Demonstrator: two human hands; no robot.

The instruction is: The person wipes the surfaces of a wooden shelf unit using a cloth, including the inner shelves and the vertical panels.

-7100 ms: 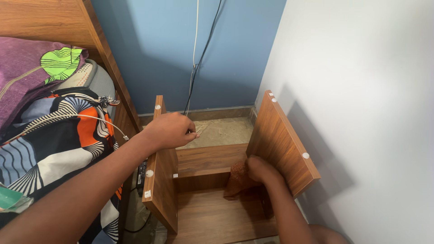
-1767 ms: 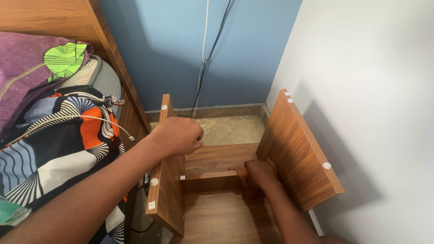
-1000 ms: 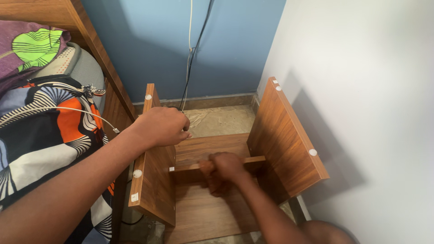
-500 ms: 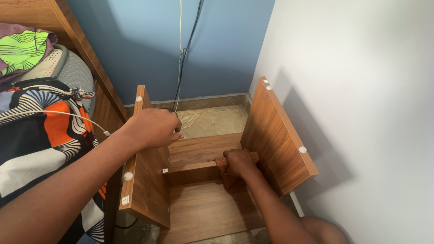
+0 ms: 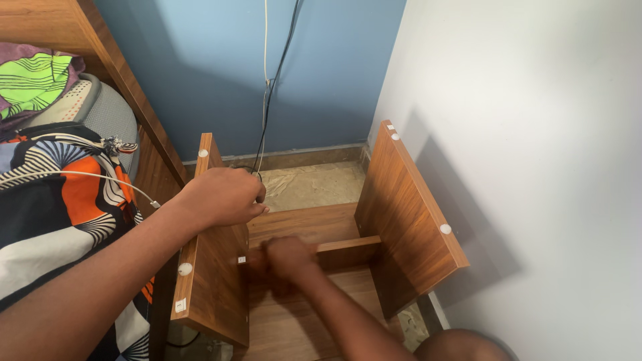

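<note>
A small wooden cabinet stands open-topped in the corner, with a left side panel point(image 5: 212, 281), a right side panel point(image 5: 406, 224) and a cross rail point(image 5: 344, 245) between them. My left hand point(image 5: 224, 196) grips the top edge of the left panel. My right hand point(image 5: 286, 257) is low inside the cabinet, at the left end of the cross rail, closed around a brownish-orange cloth that barely shows under the fingers and is blurred.
A bed with a wooden frame point(image 5: 144, 120) and patterned bedding point(image 5: 60, 200) lies at the left, a white cable point(image 5: 93, 175) across it. Cables point(image 5: 267, 87) hang down the blue wall point(image 5: 221, 73). A white wall point(image 5: 535, 167) closes the right side.
My right hand has slid with the cloth along the cross rail, from its right end by the right panel to its left end. My left hand keeps its hold on the left panel.
</note>
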